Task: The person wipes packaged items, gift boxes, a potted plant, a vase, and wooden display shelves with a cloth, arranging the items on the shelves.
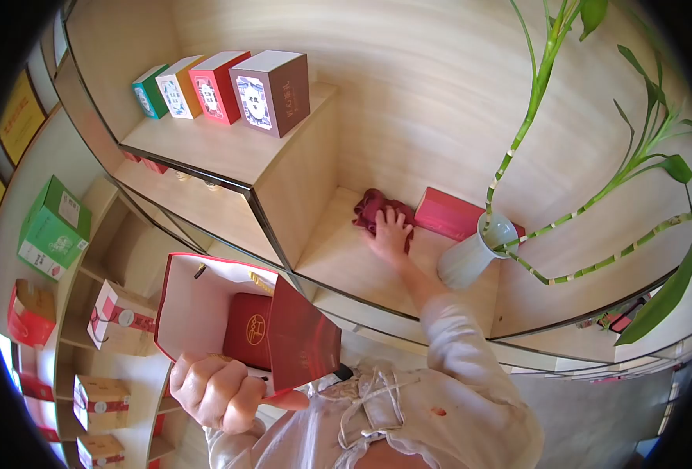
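Note:
My left hand (221, 391) is closed around the edge of a red paper gift bag (307, 340), which tilts so that its mouth faces me. Inside the bag lies a dark red box (250, 322) with a gold emblem. On the pale wooden shelf, my right hand (391, 232) presses on a bunched dark red cloth (371, 205), its fingers bent over the fabric. Just right of the cloth, a flat red box (447, 213) lies on the shelf, partly behind a pale vase (464, 262).
Long green bamboo stalks (533, 117) lean out of the vase to the right. A raised step (205, 152) at left carries several boxes, including a brown one (283, 94). Lower left shelves hold a green box (55, 227) and more packages. Dark metal trim (271, 230) edges the step.

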`<state>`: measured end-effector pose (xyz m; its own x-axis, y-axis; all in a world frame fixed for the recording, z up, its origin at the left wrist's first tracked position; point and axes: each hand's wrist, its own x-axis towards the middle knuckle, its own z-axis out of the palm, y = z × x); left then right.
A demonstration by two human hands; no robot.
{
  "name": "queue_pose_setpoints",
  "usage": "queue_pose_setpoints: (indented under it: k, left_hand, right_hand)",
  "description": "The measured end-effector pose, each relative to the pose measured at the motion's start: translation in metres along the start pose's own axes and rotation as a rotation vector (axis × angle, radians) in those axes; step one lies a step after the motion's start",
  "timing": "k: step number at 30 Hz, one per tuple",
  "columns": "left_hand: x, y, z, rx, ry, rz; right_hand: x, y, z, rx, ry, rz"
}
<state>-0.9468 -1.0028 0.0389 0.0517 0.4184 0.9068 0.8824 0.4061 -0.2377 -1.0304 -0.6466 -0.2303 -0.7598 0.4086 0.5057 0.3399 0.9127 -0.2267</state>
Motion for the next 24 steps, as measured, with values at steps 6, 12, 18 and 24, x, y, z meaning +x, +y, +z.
queue_pose_setpoints:
  k: [6,12,18,24]
  left_hand:
    - [0.032,-0.001,0.016,-0.117,-0.024,0.073]
    - [0.071,-0.015,0.063,-0.13,0.012,0.024]
    - [0.103,-0.012,0.111,-0.063,0.216,0.158]
    - [0.116,-0.042,0.194,-0.016,0.249,0.279]
  right_hand:
    - [-0.104,-0.071,-0.023,0.393,-0.247,-0.493]
    - [-0.084,-0.005,-0.065,0.648,-0.368,-0.095]
    - [-0.071,0.019,-0.064,0.042,0.074,0.19]
    - [-0.158,-0.027,-0.106,0.431,-0.113,-0.143]
